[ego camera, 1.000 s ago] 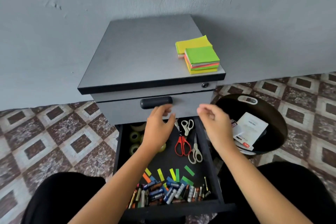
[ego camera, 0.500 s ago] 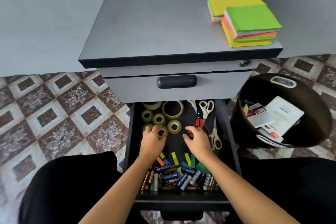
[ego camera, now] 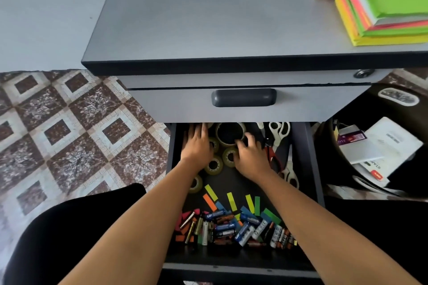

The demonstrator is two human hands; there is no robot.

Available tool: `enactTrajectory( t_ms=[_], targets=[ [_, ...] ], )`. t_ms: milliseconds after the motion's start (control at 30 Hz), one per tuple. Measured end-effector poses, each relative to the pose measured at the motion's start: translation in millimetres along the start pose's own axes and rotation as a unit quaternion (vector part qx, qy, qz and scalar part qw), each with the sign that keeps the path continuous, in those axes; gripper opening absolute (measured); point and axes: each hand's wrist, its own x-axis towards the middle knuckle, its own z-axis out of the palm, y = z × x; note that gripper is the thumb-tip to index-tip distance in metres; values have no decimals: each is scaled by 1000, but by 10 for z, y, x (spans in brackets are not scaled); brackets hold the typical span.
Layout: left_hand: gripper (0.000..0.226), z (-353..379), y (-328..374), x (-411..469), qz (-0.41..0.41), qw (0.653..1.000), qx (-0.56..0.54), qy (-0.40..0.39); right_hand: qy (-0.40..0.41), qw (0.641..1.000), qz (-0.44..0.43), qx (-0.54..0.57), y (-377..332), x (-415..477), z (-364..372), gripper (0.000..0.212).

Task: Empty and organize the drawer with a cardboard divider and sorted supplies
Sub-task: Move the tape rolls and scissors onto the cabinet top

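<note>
Emptying looks barely begun: the left hand (ego camera: 196, 146) lies with straight fingers over the small tape rolls (ego camera: 214, 165) at the back-left of the open drawer (ego camera: 311, 164), and the right hand (ego camera: 251, 157) bends its fingers at the rim of the big tape roll (ego camera: 230, 133) (whether it holds it, I cannot tell). Further right the scissors (ego camera: 279, 131), and in front the paper strips (ego camera: 231, 201) and batteries (ego camera: 231, 230), lie unsorted inside; no cardboard divider is visible.

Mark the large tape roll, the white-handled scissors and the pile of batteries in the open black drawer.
Large tape roll (ego camera: 224, 143), head view, near rim.
White-handled scissors (ego camera: 280, 133), head view, where handles join.
Pile of batteries (ego camera: 231, 227), head view, blue battery mid-pile.
</note>
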Motion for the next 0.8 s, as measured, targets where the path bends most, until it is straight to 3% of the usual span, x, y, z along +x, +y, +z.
enactTrajectory(
  t_ms=[433, 600, 800],
  targets=[
    [45, 337, 0, -406, 56, 996, 28, 57, 42, 998, 52, 1, 127, -598, 179, 37],
    [50, 324, -22, -457, 56, 996, -3, 73, 16, 998, 52, 22, 108, -544, 129, 66],
    [90, 177, 72, -275, 7, 996, -77, 45, -8, 998, 55, 1, 8, -374, 102, 93]
  ],
)
